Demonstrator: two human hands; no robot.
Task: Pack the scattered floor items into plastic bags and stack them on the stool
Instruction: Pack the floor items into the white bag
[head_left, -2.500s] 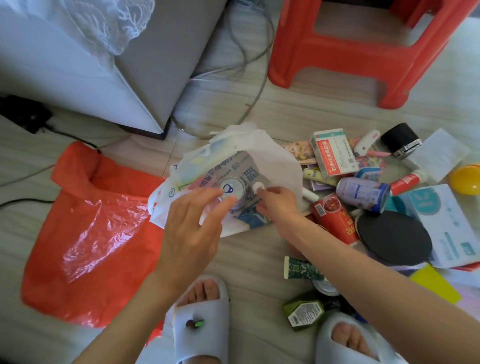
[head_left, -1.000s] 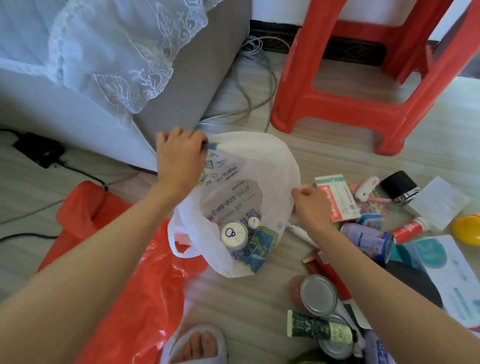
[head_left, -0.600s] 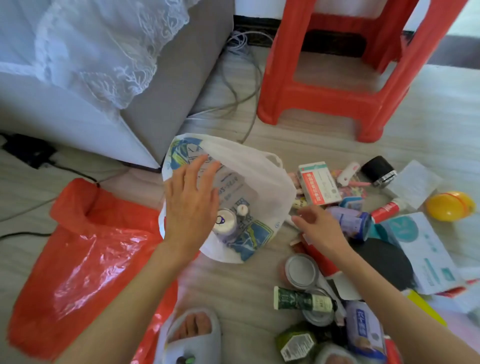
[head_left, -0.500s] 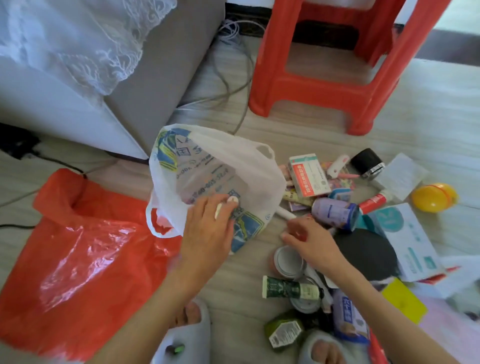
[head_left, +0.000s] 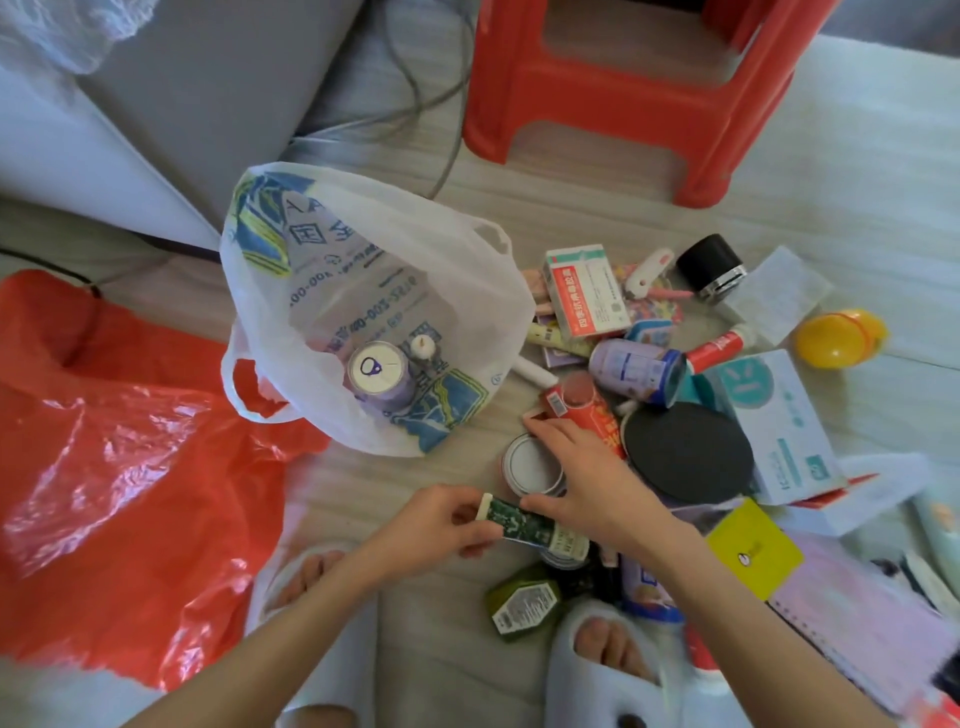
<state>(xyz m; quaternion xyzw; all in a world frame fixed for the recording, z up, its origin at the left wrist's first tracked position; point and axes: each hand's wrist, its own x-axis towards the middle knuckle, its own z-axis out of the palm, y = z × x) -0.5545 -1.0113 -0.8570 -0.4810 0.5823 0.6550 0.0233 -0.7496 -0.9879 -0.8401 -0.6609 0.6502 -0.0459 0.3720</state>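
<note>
An open white plastic bag (head_left: 415, 249) lies on the floor with a purple can (head_left: 376, 371) and a small white bottle (head_left: 422, 345) inside. Below it my left hand (head_left: 441, 525) pinches the capped end of a green tube (head_left: 524, 527). My right hand (head_left: 587, 478) spans a silver-lidded tin can (head_left: 527, 465), fingers at its far rim and thumb at its near rim beside the tube. Right of the bag lies a pile of scattered items: a medicine box (head_left: 584, 291), a blue can (head_left: 636, 369) and a red can (head_left: 587, 408). The red stool (head_left: 623, 93) stands beyond.
A crumpled red plastic bag (head_left: 130, 467) lies flat at the left. A black disc (head_left: 688, 452), a tissue box (head_left: 774, 421), a black jar (head_left: 711, 267), a yellow ball (head_left: 836, 338) and a green bottle (head_left: 524, 605) lie around. My slippered feet are at the bottom. A grey cabinet and cables stand behind.
My left hand left the white bag and moved down onto the green tube. My right hand came down over the tin can. The bag stays open on the floor.
</note>
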